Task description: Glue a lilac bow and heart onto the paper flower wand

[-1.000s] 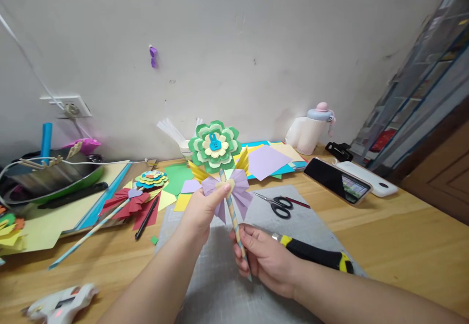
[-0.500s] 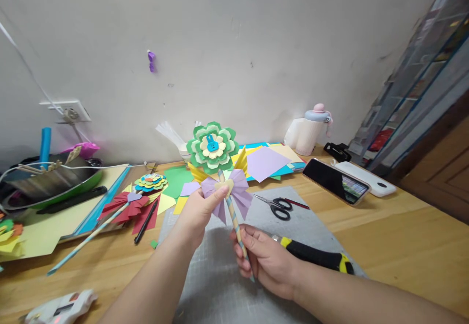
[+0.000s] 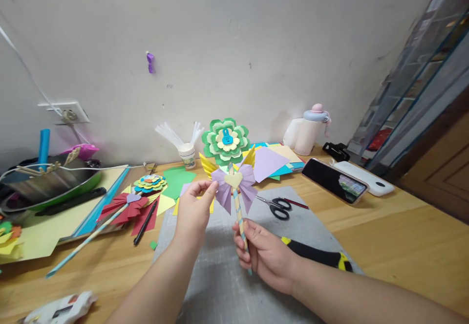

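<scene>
A paper wand is held upright over the grey mat. Its top is a layered green flower with a blue bunny face. Yellow wings and a pleated purple bow with a cream heart sit below the flower. My right hand is wrapped round the striped stick. My left hand pinches the left edge of the purple bow between thumb and fingers.
Scissors and a black-yellow tool lie at the right; a phone and bottle stand beyond. Left are a red-bowed wand, black pen, glue gun and pan. Behind is a paper cup.
My left thumb has left the cream heart and my left hand has moved left to the bow's edge. The wand has shifted slightly right and stands more upright, uncovering the cup.
</scene>
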{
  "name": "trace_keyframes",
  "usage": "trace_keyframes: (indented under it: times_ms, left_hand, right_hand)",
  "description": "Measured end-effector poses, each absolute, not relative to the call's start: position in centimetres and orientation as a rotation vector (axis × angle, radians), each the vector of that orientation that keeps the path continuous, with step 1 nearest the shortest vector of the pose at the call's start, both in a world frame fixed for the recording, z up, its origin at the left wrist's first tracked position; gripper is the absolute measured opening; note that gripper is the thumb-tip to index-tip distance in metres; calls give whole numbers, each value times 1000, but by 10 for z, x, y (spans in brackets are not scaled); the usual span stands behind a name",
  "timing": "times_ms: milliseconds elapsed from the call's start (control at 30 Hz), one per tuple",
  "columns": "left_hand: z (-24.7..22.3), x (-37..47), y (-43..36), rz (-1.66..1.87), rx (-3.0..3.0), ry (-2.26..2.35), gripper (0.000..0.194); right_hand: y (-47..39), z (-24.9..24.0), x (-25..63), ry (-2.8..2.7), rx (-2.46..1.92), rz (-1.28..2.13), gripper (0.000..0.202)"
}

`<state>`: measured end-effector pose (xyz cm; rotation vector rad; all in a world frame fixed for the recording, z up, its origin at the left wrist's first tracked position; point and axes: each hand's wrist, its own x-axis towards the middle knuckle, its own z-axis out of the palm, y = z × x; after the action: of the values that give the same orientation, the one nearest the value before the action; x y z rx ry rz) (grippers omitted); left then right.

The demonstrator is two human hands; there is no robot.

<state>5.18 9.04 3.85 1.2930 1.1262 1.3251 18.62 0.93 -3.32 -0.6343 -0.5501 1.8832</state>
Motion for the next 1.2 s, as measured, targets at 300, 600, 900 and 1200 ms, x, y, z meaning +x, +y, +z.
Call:
trace_keyframes:
  times_ms: [300,600,900,1200]
  left_hand:
    - [44,55,87,1307,1240,1113,31]
    - [45,58,85,1257,1187,1026,30]
    - [53,59,80,1236,1170,997,27]
    - [48,55,83,1261,1206,1030,27]
  right_hand:
    - [12,-31,186,-522,-642,1866,24]
    - [12,-33,186,-522,-690,1824,30]
    - [12,-34,185,-572,-751,1801,33]
    - [13,-33,186,-610,-746,1811,32]
